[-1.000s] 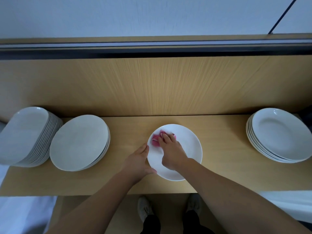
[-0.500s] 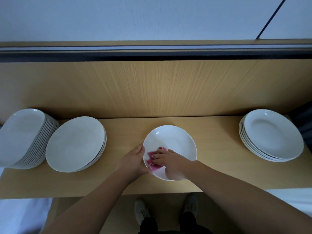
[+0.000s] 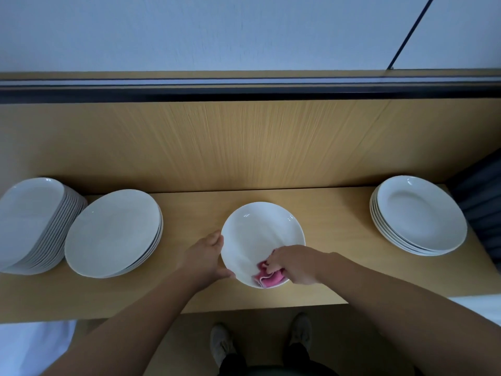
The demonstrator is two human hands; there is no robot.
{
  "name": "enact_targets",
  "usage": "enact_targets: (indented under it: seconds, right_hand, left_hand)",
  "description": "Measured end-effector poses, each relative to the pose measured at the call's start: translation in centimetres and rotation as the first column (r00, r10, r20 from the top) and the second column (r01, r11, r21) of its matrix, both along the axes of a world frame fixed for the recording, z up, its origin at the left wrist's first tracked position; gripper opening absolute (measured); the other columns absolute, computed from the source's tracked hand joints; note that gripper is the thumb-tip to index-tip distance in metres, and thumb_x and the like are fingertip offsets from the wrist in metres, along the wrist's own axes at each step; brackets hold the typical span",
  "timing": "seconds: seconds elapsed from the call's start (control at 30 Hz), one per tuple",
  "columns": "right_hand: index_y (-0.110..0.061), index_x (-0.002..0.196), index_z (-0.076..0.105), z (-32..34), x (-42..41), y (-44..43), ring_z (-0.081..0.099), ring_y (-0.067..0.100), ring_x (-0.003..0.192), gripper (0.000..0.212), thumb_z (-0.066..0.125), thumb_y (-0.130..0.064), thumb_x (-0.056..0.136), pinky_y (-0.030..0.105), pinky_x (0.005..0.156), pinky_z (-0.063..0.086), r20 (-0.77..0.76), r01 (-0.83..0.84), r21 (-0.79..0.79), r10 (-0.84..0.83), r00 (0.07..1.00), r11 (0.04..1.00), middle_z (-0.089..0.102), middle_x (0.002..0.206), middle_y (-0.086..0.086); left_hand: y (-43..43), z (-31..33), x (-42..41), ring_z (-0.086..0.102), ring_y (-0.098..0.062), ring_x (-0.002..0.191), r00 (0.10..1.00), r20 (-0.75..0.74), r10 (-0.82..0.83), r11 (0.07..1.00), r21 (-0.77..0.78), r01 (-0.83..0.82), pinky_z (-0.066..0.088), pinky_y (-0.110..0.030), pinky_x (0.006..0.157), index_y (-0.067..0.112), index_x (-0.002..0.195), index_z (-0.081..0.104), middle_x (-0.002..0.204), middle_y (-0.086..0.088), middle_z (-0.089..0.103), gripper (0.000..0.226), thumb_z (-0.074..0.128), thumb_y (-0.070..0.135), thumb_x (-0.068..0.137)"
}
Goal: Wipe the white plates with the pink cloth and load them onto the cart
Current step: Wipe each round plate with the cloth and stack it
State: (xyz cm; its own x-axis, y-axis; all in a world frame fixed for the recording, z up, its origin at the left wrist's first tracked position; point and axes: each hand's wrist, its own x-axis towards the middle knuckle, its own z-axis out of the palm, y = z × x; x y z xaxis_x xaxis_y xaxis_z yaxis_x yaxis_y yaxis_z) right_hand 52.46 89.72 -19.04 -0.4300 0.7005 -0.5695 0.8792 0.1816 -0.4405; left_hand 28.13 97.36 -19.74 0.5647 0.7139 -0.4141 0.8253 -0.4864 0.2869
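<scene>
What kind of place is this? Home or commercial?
Likely a restaurant or catering service area: three stacks of matching white plates (far-left stack, second stack, right stack) on a long wooden counter, one plate being wiped with a pink cloth.

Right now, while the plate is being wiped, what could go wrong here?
The right hand presses the pink cloth on the near rim of the plate, close to the front edge of the shelf; it might tip or slide off, since the left hand only holds one side. The tall far-left stack looks slanted; a bump from the left arm could perhaps shift it.
</scene>
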Motion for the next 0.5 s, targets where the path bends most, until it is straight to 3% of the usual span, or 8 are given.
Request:
enact_targets:
  seconds: [0.07, 0.13, 0.23, 0.37, 0.5]
  right_hand:
    - [-0.024, 0.098, 0.069, 0.5, 0.1, 0.4, 0.052, 0.011, 0.085, 0.024, 0.051, -0.011, 0.091, 0.024, 0.080, 0.042, -0.011, 0.101, -0.050, -0.102, 0.995, 0.994, 0.063, 0.095, -0.006]
    - [-0.022, 0.085, 0.071, 1.3, 0.6, 0.3, 0.054, 0.007, 0.086, 0.023, 0.049, -0.020, 0.092, 0.023, 0.089, 0.041, -0.094, -0.008, -0.023, 0.006, 0.996, 1.000, 0.068, 0.093, -0.011]
    - [-0.035, 0.107, 0.072, 2.3, 2.0, 2.1, 0.053, 0.005, 0.112, 0.029, 0.051, -0.020, 0.094, 0.024, 0.101, 0.038, -0.027, 0.040, 0.048, -0.039, 0.999, 0.998, 0.066, 0.117, -0.020]
    - [-0.033, 0.118, 0.067, 2.6, 2.6, 5.9, 0.043, -0.001, 0.127, 0.056, 0.046, 0.007, 0.084, 0.022, 0.090, 0.042, -0.049, 0.055, 0.257, -0.044, 0.998, 0.965, 0.059, 0.127, -0.024]
    - [-0.020, 0.125, 0.061, 1.9, 0.8, 8.0, 0.040, 0.016, 0.131, 0.052, 0.044, 0.007, 0.084, 0.033, 0.093, 0.043, 0.082, -0.107, 0.406, 0.081, 0.993, 0.908, 0.056, 0.134, -0.009]
  left_hand:
    - [0.0, 0.1, 0.0, 0.031, -0.013, 0.139, 1.000, 0.004, -0.016, 1.000, 0.018, 0.016, 0.038, -0.035, 0.110, 0.028, 0.152, 0.017, 0.157, 0.009, 0.024, 0.099, 0.062, 0.070, 0.073]
    - [0.0, 0.2, 0.0, 0.030, -0.013, 0.140, 0.999, -0.004, -0.040, 0.998, 0.044, 0.040, 0.037, -0.035, 0.110, 0.026, 0.152, 0.018, 0.157, 0.008, 0.023, 0.099, 0.060, 0.071, 0.074]
    - [-0.2, 0.6, 0.1, 0.023, -0.015, 0.144, 0.996, -0.010, -0.086, 0.993, 0.078, 0.086, 0.029, -0.034, 0.114, 0.021, 0.153, 0.019, 0.160, 0.004, 0.017, 0.095, 0.059, 0.067, 0.079]
    - [-0.7, 1.2, 0.5, 0.018, -0.014, 0.146, 0.976, -0.018, -0.219, 0.972, 0.082, 0.219, 0.024, -0.032, 0.115, 0.018, 0.150, 0.029, 0.160, 0.004, 0.018, 0.076, 0.055, 0.055, 0.089]
    - [-0.8, 1.2, 0.7, 0.026, -0.017, 0.144, 0.941, -0.017, -0.338, 0.933, 0.120, 0.338, 0.028, -0.030, 0.114, 0.013, 0.143, 0.044, 0.155, 0.001, 0.032, 0.045, 0.047, 0.012, 0.098]
